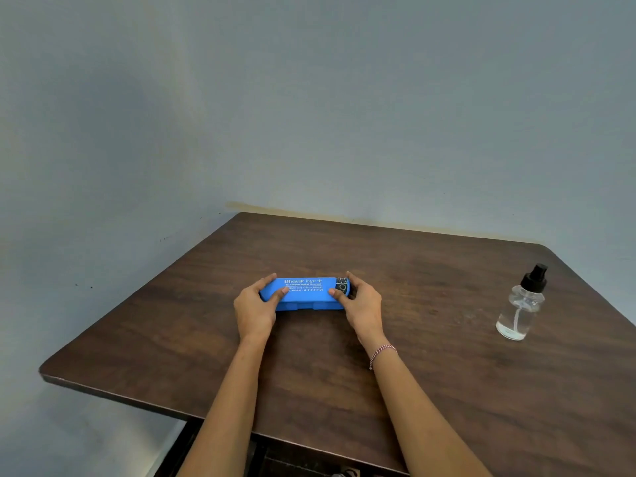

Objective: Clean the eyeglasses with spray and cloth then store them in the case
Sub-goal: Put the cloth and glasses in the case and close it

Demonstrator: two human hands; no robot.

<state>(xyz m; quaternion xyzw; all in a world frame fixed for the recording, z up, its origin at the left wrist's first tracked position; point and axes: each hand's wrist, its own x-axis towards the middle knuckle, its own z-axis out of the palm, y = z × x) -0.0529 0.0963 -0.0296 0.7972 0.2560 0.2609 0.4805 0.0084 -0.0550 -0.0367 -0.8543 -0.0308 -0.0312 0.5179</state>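
A blue eyeglass case (304,293) with white lettering lies closed on the dark wooden table (344,366), near its middle. My left hand (256,309) grips the case's left end, thumb on the lid and fingers round the far side. My right hand (361,306) grips the right end the same way, its thumb on the dark printed patch. A clear spray bottle (521,304) with a black pump top stands upright at the right, well apart from both hands. No eyeglasses and no cloth are in sight.
A grey-blue wall rises just behind the table's far edge. The table's left corner (43,370) and near edge drop off to the floor below. A thread bracelet (382,352) circles my right wrist.
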